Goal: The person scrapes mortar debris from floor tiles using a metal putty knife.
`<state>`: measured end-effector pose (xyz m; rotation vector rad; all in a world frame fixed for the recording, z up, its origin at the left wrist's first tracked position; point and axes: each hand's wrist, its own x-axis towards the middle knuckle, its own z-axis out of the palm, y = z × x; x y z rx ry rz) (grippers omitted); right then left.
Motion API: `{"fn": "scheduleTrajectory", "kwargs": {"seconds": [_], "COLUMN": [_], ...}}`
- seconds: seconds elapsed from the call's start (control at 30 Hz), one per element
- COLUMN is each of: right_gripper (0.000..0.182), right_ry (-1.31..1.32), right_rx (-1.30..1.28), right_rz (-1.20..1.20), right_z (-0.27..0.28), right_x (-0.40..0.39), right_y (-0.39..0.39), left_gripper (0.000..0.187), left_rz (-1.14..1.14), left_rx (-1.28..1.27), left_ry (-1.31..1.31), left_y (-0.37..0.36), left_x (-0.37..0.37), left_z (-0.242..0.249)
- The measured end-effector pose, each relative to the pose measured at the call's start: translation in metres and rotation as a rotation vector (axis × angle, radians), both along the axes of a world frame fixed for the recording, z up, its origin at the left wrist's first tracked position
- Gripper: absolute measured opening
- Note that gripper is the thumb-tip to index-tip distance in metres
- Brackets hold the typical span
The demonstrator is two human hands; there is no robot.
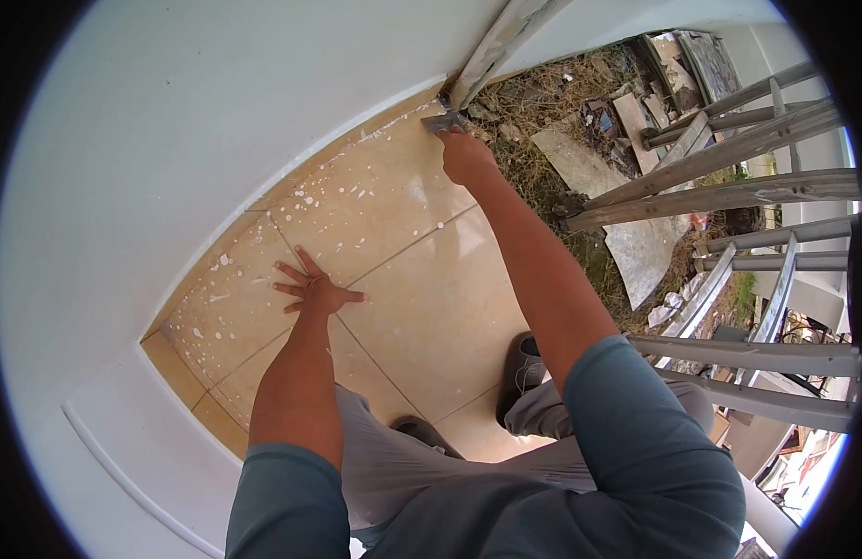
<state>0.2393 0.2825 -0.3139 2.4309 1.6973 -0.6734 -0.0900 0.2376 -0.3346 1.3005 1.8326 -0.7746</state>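
My left hand (317, 289) lies on the beige tile floor (431, 317) with its fingers spread and nothing in it. Farther off, my right hand (466, 156) is closed around a flat metal scraper (442, 122). The scraper's blade is against the floor near the tile edge, by the foot of a weathered post (501, 51). White paint spots (310, 200) are scattered over the tiles, mostly along the wall side and around my left hand.
A white wall (170, 140) with a tan baseboard (356, 135) curves along the left. To the right are dry grass, broken boards (636, 130) and a grey sheet (636, 256). Wooden ladders (719, 196) stand there. My shoes (521, 377) rest on the tiles.
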Motion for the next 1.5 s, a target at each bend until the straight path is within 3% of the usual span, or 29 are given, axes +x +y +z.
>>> {"fn": "scheduleTrajectory", "kwargs": {"seconds": [0.1,0.2,0.3,0.5,0.6,0.67,0.8,0.93,1.0,1.1,1.23,1.5], "right_gripper": [0.035,0.052,0.054,0.056,0.039,0.04,0.046,0.058,0.061,0.062,0.056,0.061], "right_ry": [0.005,0.044,0.039,0.045,-0.016,-0.024,0.031,0.092,0.06,0.095,0.145,0.091], "right_rx": [-0.007,-0.089,-0.059,0.015,-0.023,-0.017,-0.053,-0.081,-0.177,-0.192,0.027,-0.11], "right_rz": [0.062,0.093,0.018,0.056,0.093,0.111,0.139,0.123,0.05,-0.043,-0.082,-0.07], "right_z": [-0.006,0.023,0.021,0.007,0.009,0.005,0.01,0.026,0.051,0.044,0.023,0.029], "right_x": [0.008,0.004,-0.005,0.006,0.011,0.014,0.024,0.022,-0.002,-0.022,-0.009,-0.017], "right_y": [-0.002,-0.034,-0.075,-0.022,0.019,0.028,-0.015,-0.107,-0.141,-0.174,-0.152,-0.164], "left_gripper": [0.176,0.177,0.178,0.179,0.179,0.179,0.179,0.178,0.178,0.179,0.178,0.177], "left_rz": [0.005,0.002,0.008,-0.001,0.008,0.026,0.041,0.025,0.028,0.053,0.027,0.015], "left_rx": [-0.001,-0.009,-0.007,-0.014,-0.016,-0.009,0.0,0.009,0.011,0.001,0.0,-0.007], "left_ry": [-0.011,-0.021,-0.029,-0.025,-0.024,-0.042,-0.062,-0.064,-0.065,-0.07,-0.052,-0.015], "left_y": [-0.002,-0.001,0.001,0.002,0.001,0.0,-0.001,-0.001,-0.001,-0.002,0.0,-0.002], "left_x": [-0.003,-0.003,-0.004,-0.004,-0.005,-0.006,-0.008,-0.009,-0.008,-0.008,-0.008,-0.004], "left_z": [-0.001,0.0,-0.002,-0.003,-0.003,-0.004,-0.004,-0.002,-0.003,-0.004,-0.003,-0.003]}}
